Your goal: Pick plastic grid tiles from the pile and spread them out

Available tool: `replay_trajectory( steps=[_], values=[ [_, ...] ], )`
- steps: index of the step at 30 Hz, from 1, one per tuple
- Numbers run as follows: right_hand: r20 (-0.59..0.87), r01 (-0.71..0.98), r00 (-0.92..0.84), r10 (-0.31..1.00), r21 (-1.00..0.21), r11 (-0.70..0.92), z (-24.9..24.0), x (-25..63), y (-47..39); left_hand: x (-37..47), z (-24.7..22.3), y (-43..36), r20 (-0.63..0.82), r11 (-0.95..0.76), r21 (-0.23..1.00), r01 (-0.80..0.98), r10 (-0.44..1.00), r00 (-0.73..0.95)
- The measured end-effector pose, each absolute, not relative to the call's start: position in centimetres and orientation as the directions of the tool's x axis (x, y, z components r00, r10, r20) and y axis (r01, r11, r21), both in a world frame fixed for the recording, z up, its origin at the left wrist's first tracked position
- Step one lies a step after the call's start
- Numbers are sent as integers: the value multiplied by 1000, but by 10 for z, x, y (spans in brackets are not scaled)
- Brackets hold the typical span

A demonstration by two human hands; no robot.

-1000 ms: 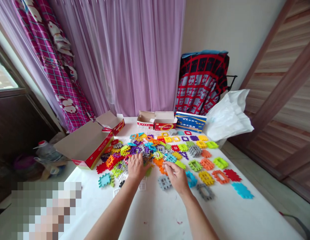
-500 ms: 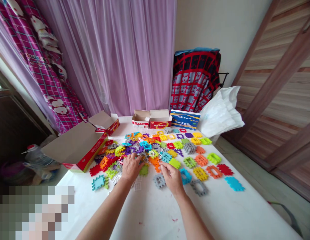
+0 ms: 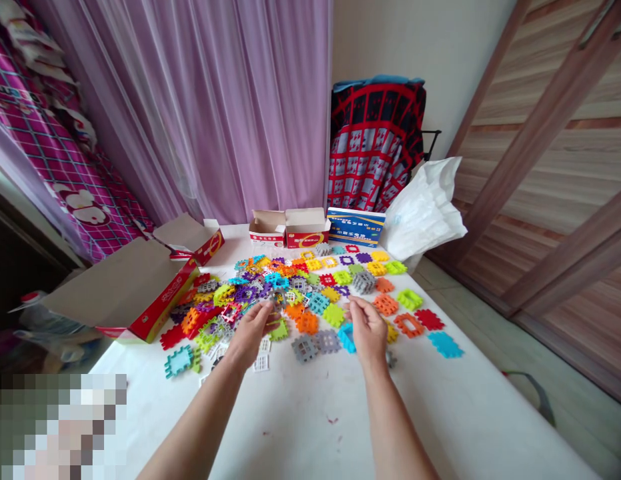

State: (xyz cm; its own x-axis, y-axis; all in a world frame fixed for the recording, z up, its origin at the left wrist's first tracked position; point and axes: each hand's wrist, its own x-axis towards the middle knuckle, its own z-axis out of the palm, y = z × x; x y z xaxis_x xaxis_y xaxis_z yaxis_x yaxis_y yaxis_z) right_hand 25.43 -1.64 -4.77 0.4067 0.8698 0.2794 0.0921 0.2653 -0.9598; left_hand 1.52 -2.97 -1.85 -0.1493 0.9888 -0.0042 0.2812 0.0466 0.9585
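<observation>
My left hand (image 3: 251, 335) is at the near edge of a heaped pile of plastic interlocking building pieces (image 3: 263, 287). Its fingers are loosely bent and apart, beside a lime green piece (image 3: 279, 331); I see nothing held in them. To the right, my right hand (image 3: 369, 330) hovers over a blue frame piece (image 3: 347, 337), fingers curled together. Whatever may be between those fingertips is hidden. Between the hands lie a grey window piece (image 3: 305, 348), a lighter grey piece (image 3: 329, 341), an orange piece (image 3: 307, 323) and a lime square (image 3: 334, 315).
Sorted pieces spread rightward, including a red piece (image 3: 430, 319) and a cyan piece (image 3: 445, 345). An open red carton (image 3: 163, 303) stands left. Small red boxes (image 3: 307, 238), a blue box (image 3: 357, 227) and a white bag (image 3: 423, 210) line the table's back.
My right hand has moved up and right, away from the grey window piece. My left hand has drawn back from the pile. The lighter grey piece now shows; the whole view has shifted.
</observation>
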Motion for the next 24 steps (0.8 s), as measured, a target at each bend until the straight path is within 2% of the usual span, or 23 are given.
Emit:
replay_trajectory(
  steps=[4, 8, 11, 15, 19, 21, 24],
  values=[
    [394, 277, 171, 903, -899, 340, -47, 228, -29, 35, -24, -50, -161, 159, 986, -38, 985, -60],
    [577, 557, 25, 816, -686, 468, -46, 202, -43, 43, -24, -61, -238, 234, 947, -220, 971, 10],
    [634, 670, -31, 773, -561, 487, -48, 195, -48, 44, -20, -66, -255, 260, 925, -278, 965, 53],
    [656, 744, -43, 754, -483, 462, -48, 193, -51, 47, -16, -69, -255, 264, 924, -278, 965, 69],
    [688, 781, -14, 726, -446, 438, -44, 200, -50, 44, -13, -67, -213, 218, 956, -198, 976, 46],
    [703, 799, 36, 711, -448, 402, -45, 209, -50, 34, -11, -64, -164, 160, 979, -130, 986, -21],
    [683, 831, 69, 727, -442, 337, -53, 222, -58, 5, -13, -61, -29, 34, 999, 17, 972, -234]
  ],
)
